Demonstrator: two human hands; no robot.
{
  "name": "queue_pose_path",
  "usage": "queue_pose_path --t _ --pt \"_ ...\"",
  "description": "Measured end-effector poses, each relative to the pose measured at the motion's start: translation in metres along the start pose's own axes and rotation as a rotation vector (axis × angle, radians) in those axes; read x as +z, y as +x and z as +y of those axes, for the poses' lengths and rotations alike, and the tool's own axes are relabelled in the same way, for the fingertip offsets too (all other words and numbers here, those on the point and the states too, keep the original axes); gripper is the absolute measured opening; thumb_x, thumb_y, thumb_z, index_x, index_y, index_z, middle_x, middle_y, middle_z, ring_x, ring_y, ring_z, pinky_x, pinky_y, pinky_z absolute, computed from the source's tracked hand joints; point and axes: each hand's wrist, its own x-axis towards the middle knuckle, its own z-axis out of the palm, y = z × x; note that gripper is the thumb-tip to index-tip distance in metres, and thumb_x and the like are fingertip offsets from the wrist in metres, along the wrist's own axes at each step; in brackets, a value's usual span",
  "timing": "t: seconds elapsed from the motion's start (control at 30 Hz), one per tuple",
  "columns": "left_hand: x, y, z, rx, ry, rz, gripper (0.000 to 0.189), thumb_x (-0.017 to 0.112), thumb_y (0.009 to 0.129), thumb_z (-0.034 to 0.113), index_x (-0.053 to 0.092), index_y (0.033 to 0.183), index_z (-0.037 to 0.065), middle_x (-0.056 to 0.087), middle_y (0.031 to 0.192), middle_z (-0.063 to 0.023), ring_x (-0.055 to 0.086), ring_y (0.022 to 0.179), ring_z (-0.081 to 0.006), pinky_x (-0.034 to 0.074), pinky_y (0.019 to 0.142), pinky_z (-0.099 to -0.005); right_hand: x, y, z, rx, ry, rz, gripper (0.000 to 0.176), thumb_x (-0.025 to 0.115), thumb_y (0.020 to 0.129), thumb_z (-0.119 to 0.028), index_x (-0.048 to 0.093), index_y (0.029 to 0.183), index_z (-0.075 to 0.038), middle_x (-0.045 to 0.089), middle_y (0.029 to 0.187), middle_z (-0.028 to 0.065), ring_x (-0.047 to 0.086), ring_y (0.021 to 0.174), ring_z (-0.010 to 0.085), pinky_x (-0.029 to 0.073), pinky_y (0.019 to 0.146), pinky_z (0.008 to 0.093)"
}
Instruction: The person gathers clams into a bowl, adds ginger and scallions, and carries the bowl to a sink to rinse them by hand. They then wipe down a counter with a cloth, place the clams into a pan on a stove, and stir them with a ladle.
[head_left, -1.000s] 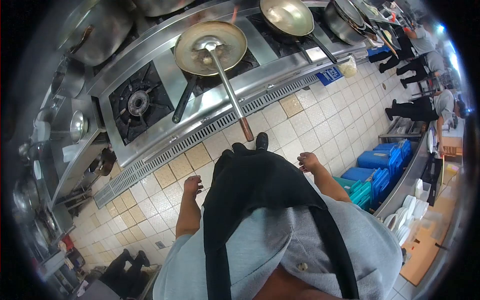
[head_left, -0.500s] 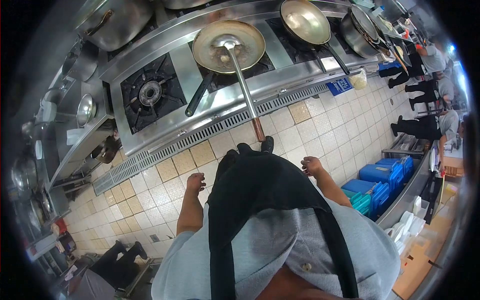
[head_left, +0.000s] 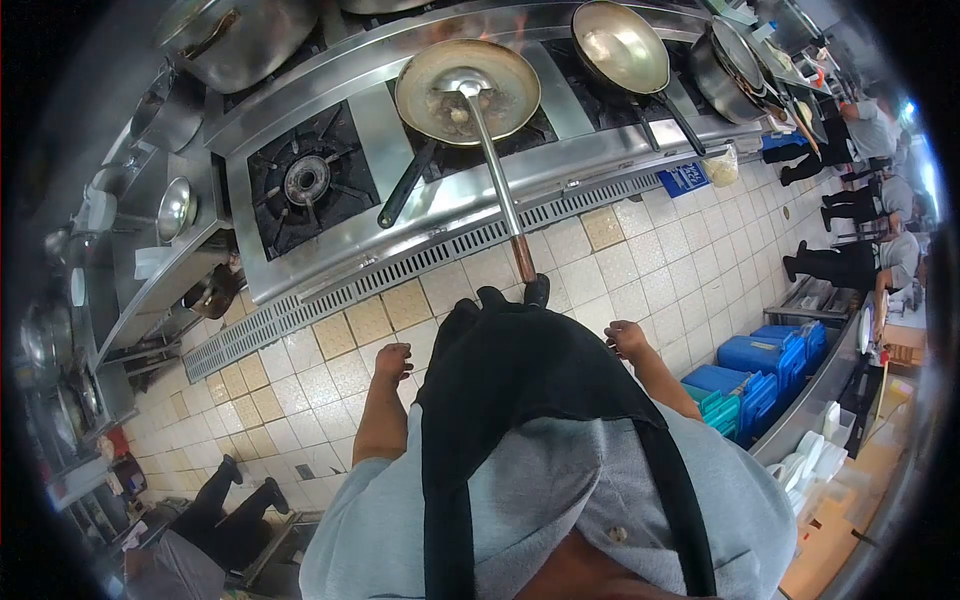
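Note:
My left hand hangs beside my apron above the tiled floor, fingers loosely bent, not closed, with nothing in them. On the other side, my right hand is held the same way, half curled and empty. Neither hand touches anything. In front of me a wok sits on a stove burner, a little liquid and some bits in its bottom. A long ladle rests with its bowl in the wok, its wooden-ended handle sticking out over the stove's front edge towards me. The wok's black handle points towards me too.
A burner without a pan is at the left. Another pan and stacked pots stand right on the stove. Blue bins line the right counter. Co-workers stand far right; another person is behind left.
The view has shifted slightly, moving the stove a little to the right. The person at the lower left has changed leg position. My hands hang as before.

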Motion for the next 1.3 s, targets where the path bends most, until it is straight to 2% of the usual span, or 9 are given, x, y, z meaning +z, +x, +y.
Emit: queue_pose_path --t 1.03,1.1,1.23,1.3 --pt "0.002 0.006 0.003 -0.022 -0.003 0.001 0.029 0.060 0.083 0.029 0.060 0.104 0.009 0.062 0.089 -0.0059 0.061 0.063 -0.0199 0.047 0.053 -0.0336 0.001 0.009 -0.001 0.022 0.010 -0.009 0.034 0.060 0.083 -0.018 0.055 0.114 -0.007 0.062 0.076 0.0089 0.056 0.057 0.0168 0.044 0.048 0.0315" --pt "0.002 0.006 0.003 -0.024 -0.017 -0.003 0.028 0.061 0.083 0.029 0.060 0.103 0.009 0.062 0.088 -0.0053 0.061 0.063 -0.0192 0.047 0.053 -0.0332 -0.001 0.013 -0.001 0.037 0.000 -0.053 0.043 0.061 0.084 -0.018 0.048 0.124 -0.006 0.058 0.074 0.0094 0.058 0.054 0.0206 0.049 0.045 0.0334" --pt "0.003 0.004 0.006 -0.017 -0.017 0.001 0.029 0.061 0.083 0.030 0.060 0.102 0.009 0.062 0.088 -0.0053 0.061 0.063 -0.0191 0.047 0.053 -0.0336 0.001 0.008 -0.003 0.025 0.007 -0.060 0.043 0.061 0.084 -0.018 0.048 0.124 -0.006 0.058 0.074 0.0096 0.058 0.054 0.0207 0.049 0.045 0.0337" --pt "0.003 0.004 0.006 -0.015 0.001 -0.005 0.029 0.061 0.083 0.030 0.060 0.103 0.009 0.062 0.088 -0.0053 0.061 0.064 -0.0194 0.047 0.054 -0.0345 0.004 -0.001 -0.008 0.002 -0.004 -0.001 0.033 0.061 0.084 -0.017 0.055 0.113 -0.005 0.062 0.074 0.0086 0.055 0.054 0.0158 0.041 0.044 0.0301"
